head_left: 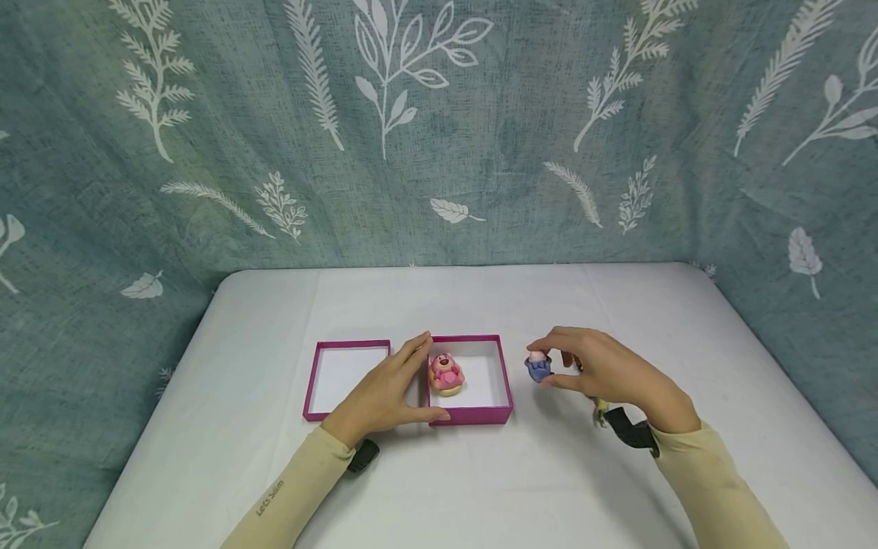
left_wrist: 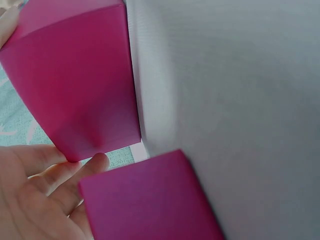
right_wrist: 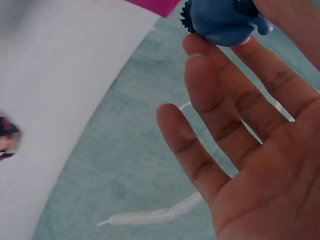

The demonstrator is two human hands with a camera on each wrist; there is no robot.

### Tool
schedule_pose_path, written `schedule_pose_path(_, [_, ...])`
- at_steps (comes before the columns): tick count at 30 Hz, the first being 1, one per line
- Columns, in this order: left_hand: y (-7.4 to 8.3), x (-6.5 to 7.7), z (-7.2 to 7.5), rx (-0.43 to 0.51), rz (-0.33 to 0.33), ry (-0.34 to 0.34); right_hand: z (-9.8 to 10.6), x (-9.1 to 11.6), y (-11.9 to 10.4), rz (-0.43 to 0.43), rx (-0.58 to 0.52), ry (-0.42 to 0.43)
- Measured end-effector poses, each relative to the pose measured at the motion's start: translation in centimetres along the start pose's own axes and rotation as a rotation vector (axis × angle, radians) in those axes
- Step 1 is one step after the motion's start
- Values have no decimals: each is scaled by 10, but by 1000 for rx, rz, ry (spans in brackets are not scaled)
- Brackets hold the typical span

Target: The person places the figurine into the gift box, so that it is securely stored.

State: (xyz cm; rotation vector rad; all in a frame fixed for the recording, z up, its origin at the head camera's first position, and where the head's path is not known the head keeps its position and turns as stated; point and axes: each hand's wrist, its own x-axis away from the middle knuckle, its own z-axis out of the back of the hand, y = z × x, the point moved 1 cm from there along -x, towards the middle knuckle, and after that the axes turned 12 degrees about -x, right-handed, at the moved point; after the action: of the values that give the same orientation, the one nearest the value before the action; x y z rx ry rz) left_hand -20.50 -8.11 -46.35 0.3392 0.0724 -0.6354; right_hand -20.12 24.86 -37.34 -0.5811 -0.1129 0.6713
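Nearest the camera: beige left sleeve [head_left: 291,484], lettering on it reads roughly "Let's Slim", last word uncertain. No brand or label readable on the magenta box [head_left: 473,416], the shallow magenta tray [head_left: 312,381] beside it, or the figures. Left hand [head_left: 384,396] spans the box's left end wide, thumb at near wall, fingers at far corner. Right hand [head_left: 607,370] has a narrow pinch, thumb and fingertips on the blue figure [head_left: 538,370], just right of the box, outside it. Pink bear figure [head_left: 447,375] sits inside, toward the left. Risks, my read: blue one is small, rounded and looks smooth, so an off-centre pinch could let it roll out. If it crosses the right wall too low, it'd clip the rim and shove the box. Landing it too far left would knock the bear. Yellowish item [head_left: 600,413] is partly hidden behind the right wrist; strap [head_left: 631,431] there could snag it. Squeezing too hard with the left might bow the walls.
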Motion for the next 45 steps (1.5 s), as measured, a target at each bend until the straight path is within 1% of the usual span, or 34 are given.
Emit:
schedule_pose_path(4, [-1,0,-1,1,2,-6,3,-17,-12,17,39,-30])
schedule_pose_path(6, [-1,0,-1,2,5,-9,2,-27,-18,22,53,-47])
schedule_pose_path(8, [-2,0,-1,1,10,-9,-2,-36,-24,46,55,-64])
schedule_pose_path(14, [-2,-1,0,5,9,-8,-17,-58,-34,139,17,-98])
schedule_pose_path(16, [-1,-1,1,6,8,-10,-23,-64,-36,155,1,-110])
schedule_pose_path(20, [-1,0,1,12,16,-14,-39,-72,-37,161,-19,-138])
schedule_pose_path(24, [-2,0,1,16,14,-11,-54,-76,-35,166,-40,-150])
schedule_pose_path(29, [-2,0,1,5,3,-5,-67,-78,-32,170,-91,-140])
schedule_pose_path(35, [-2,0,1,-6,-1,-9,-77,-75,-26,165,-139,-144])
schedule_pose_path(45, [-2,-1,-1,-30,-7,5,-87,-77,-19,216,-186,-139])
